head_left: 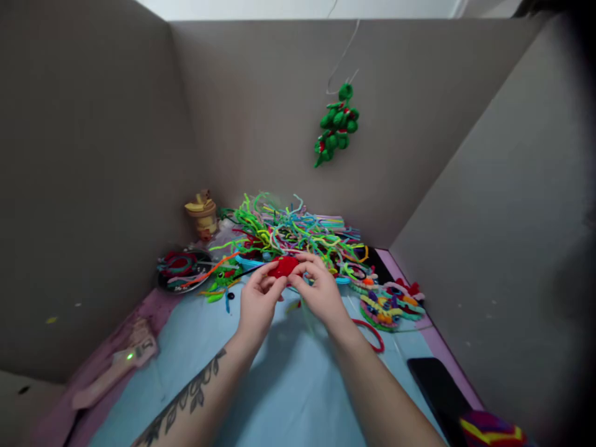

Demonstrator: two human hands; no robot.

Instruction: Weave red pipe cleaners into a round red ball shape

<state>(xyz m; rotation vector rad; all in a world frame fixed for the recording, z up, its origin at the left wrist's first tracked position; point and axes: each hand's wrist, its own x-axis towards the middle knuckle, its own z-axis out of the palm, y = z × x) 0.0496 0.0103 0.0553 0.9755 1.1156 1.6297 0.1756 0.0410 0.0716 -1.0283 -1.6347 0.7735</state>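
Both hands meet over the middle of the table around a small red fuzzy piece (285, 266), which looks like coiled pipe cleaner. My left hand (261, 298) pinches its left side between thumb and fingers. The fingers of my right hand (321, 288) close on its right side. A thin dark strand (246, 272) sticks out leftward by the left fingers; whether it belongs to the red piece I cannot tell. Just behind the hands, a large heap of colourful pipe cleaners (298, 230) spills over a blue tray (249, 263). A bent red pipe cleaner (372, 335) lies beside my right wrist.
A pink glue gun (123, 360) with a lit green display lies left. A round dish (162, 282) holds coiled pieces, near a tan pot (203, 217). Right are colourful fuzzy pieces (386, 307) and a black phone (437, 391). A green ornament (338, 124) hangs before the grey partition (261, 112).
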